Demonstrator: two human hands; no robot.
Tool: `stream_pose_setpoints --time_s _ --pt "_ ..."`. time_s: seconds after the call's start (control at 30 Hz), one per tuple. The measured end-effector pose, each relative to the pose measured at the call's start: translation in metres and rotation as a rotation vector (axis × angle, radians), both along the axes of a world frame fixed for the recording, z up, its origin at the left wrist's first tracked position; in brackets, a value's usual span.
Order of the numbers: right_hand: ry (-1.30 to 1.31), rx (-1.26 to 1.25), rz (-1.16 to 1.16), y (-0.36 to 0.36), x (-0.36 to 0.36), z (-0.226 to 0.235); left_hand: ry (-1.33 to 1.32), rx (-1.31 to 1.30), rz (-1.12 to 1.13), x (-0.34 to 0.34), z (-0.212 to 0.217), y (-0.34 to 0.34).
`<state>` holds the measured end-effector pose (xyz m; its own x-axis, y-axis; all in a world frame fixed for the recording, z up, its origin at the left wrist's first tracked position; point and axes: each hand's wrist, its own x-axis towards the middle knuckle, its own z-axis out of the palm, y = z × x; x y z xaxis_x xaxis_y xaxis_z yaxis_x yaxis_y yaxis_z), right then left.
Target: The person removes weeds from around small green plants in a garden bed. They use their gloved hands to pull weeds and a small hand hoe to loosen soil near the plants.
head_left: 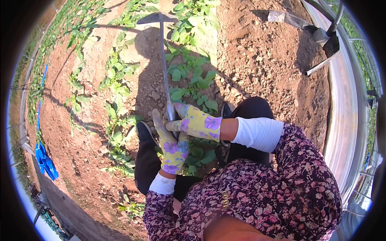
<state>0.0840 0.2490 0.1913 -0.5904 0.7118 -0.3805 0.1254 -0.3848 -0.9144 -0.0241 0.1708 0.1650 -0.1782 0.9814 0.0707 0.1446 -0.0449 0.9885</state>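
Observation:
A long-handled hoe [164, 64] reaches away from me, its thin metal shaft ending in a broad flat blade [156, 17] at the far end. I have both hands at its near end, in yellow gloves with purple flowers. My right hand [199, 122] comes from the right and closes around the thick grey grip. Below and left of it, my left hand [172, 146] lies along the same grip, its palm against it and some fingers pointing forward. Part of the grip is hidden by the gloves. The blade is over bare soil beside leafy green plants [193, 24].
Rows of young plants [116, 100] run away on the left, and one row passes between my dark shoes [145, 133]. Clodded brown soil [257, 56] lies on the right, bordered by plastic sheeting [341, 104]. A blue bundle [45, 162] with a strap is at far left.

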Motion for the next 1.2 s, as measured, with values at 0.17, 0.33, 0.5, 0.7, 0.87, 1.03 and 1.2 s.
stream_pose_setpoints --time_s 0.17,0.33,0.5,0.7,0.87,1.03,1.2 --pt "0.361 -0.164 -0.231 0.015 0.004 0.032 -0.176 -0.224 0.018 0.011 -0.029 -0.023" --pt "0.547 -0.25 -0.472 -0.001 0.018 0.036 0.595 -0.413 -0.606 0.019 -0.06 -0.039" --pt "0.334 -0.205 -0.528 0.025 0.025 -0.006 0.537 -0.38 -0.489 -0.023 -0.085 -0.015" --pt "0.162 -0.295 -0.568 0.088 0.004 -0.086 -0.083 -0.675 -0.304 -0.072 -0.09 0.093" --pt "-0.02 -0.384 -0.599 0.147 -0.025 -0.127 -0.21 -0.936 -0.301 -0.114 -0.128 0.155" --pt "-0.1 -0.625 -0.515 0.172 -0.046 -0.136 -0.366 -0.91 -0.343 -0.125 -0.122 0.192" --pt "-0.175 -0.806 -0.284 0.187 -0.045 -0.119 -0.361 -0.901 -0.474 -0.11 -0.106 0.203"
